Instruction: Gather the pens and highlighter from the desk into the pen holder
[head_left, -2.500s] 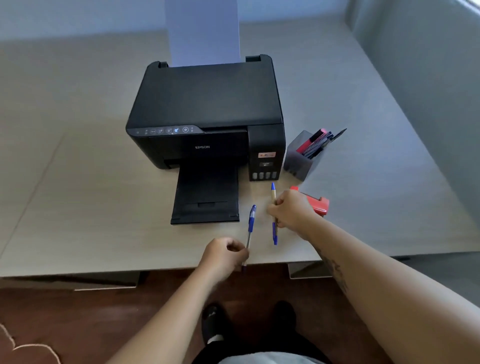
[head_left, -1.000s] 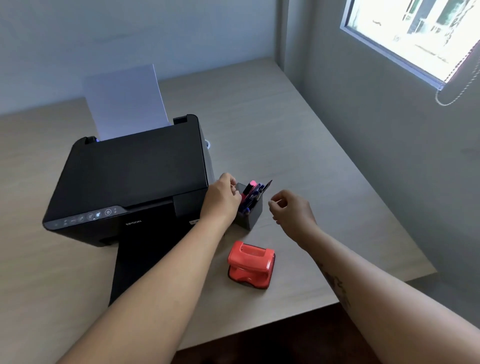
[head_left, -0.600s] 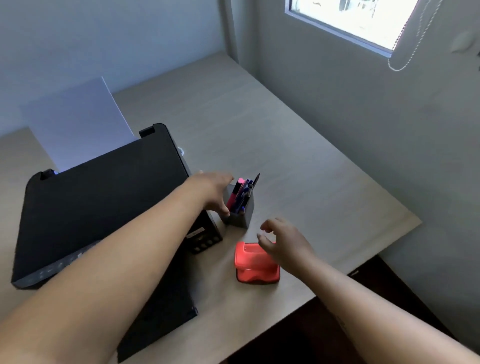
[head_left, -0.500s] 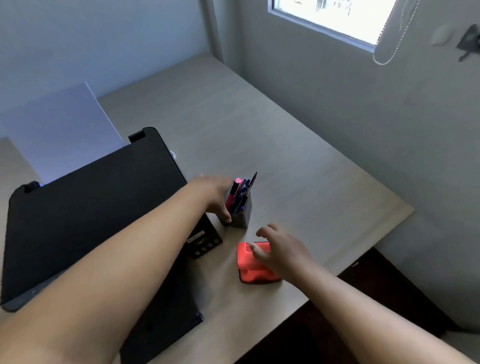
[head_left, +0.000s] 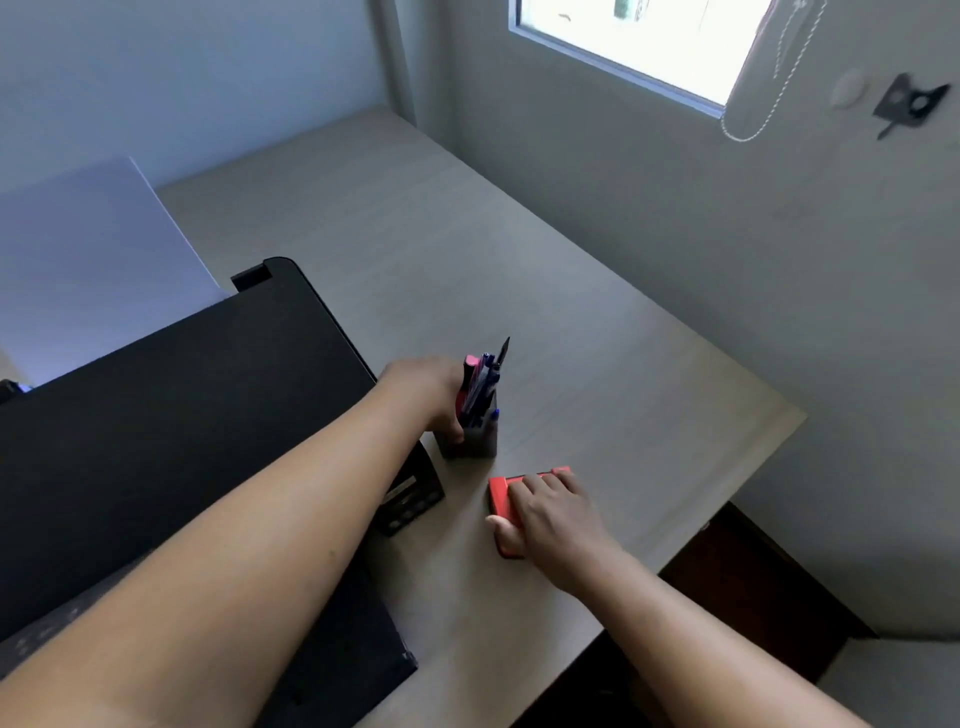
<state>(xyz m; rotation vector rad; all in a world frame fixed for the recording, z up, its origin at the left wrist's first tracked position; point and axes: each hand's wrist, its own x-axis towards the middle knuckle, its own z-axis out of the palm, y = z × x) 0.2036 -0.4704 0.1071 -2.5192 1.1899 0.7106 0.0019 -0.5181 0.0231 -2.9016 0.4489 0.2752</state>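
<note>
A dark grey pen holder (head_left: 474, 441) stands on the desk beside the printer's right front corner. Several blue pens (head_left: 484, 382) and a pink highlighter (head_left: 470, 364) stick up out of it. My left hand (head_left: 428, 392) wraps around the holder's left side, thumb on its front wall. My right hand (head_left: 553, 519) lies over a red hole punch (head_left: 503, 493) just in front of the holder, fingers and thumb closed on it. No loose pens show on the desk.
A black printer (head_left: 171, 431) with white paper (head_left: 88, 260) in its rear feed fills the left. The pale wooden desk (head_left: 571, 332) ends at a grey wall on the right, under a window (head_left: 639, 36). The desk's near edge runs just behind my right wrist.
My right hand has come down from above the desk onto the red hole punch and closed on it. My left hand stays on the pen holder. The view has swung right.
</note>
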